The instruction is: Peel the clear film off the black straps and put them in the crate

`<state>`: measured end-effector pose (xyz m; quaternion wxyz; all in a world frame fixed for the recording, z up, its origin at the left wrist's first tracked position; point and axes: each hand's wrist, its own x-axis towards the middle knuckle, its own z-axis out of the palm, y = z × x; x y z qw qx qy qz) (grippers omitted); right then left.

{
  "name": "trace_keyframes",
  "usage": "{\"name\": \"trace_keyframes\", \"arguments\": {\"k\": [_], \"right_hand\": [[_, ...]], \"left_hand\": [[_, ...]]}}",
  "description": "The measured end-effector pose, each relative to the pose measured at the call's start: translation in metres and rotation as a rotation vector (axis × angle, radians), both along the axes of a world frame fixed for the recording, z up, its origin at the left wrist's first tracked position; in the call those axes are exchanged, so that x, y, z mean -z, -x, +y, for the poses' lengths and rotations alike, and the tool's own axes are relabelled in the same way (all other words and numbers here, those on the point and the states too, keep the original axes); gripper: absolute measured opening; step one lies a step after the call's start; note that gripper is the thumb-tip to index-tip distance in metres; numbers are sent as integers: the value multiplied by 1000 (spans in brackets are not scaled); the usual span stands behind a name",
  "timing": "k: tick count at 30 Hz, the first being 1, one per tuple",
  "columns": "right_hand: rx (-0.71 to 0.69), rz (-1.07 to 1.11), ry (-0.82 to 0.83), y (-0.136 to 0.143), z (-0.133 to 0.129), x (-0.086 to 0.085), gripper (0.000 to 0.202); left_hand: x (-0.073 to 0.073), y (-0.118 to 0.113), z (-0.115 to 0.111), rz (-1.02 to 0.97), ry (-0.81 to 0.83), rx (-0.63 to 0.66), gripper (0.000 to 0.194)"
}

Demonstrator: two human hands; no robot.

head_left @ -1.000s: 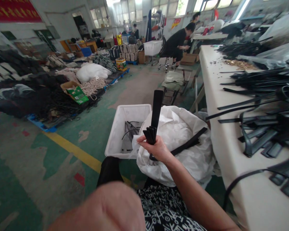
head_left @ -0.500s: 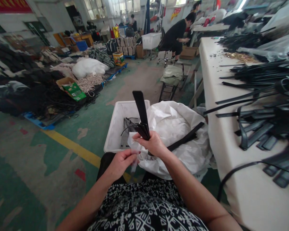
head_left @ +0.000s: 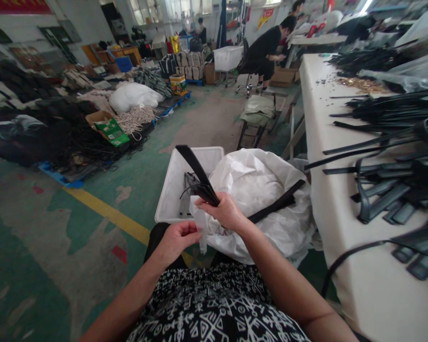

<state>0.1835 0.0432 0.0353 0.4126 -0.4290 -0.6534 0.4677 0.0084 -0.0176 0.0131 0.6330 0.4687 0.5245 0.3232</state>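
My right hand (head_left: 226, 211) is wrapped round a bundle of flat black straps (head_left: 199, 173), which point up and left over a white bin. A translucent plastic strip (head_left: 202, 230) hangs below the straps beside the right fingers. My left hand (head_left: 176, 240) is closed in a pinch, its fingertips at the strip's left edge. On my lap side, a white woven sack (head_left: 249, 175) bulges against my right forearm, with more black straps (head_left: 278, 204) lying on it. Thin dark pieces lie inside the white plastic bin (head_left: 164, 202).
At my right, a pale-covered table (head_left: 321, 104) carries piles of black straps (head_left: 388, 190) and small gold pieces (head_left: 364, 84). A stool with folded cloth (head_left: 257, 109) stands ahead. Further back a person in black (head_left: 267, 50) sits. Loaded pallets (head_left: 62, 175) lie left.
The straps in my right hand have tilted further left and down. My left fingers have shifted slightly on the plastic strip, which now hangs straighter. The view has turned slightly.
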Motion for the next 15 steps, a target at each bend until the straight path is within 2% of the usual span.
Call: {"name": "trace_keyframes", "arguments": {"k": [5,12,15], "right_hand": [[-42,-18,11,2,0,3,16],[-25,-16,19,1,3,4,15],[-42,-6,39,1,4,9,16]], "left_hand": [[-8,-4,7,22,-54,-40,19],[3,-11,-1,-132,113,39,30],[4,-12,-4,-104,137,76,24]]}}
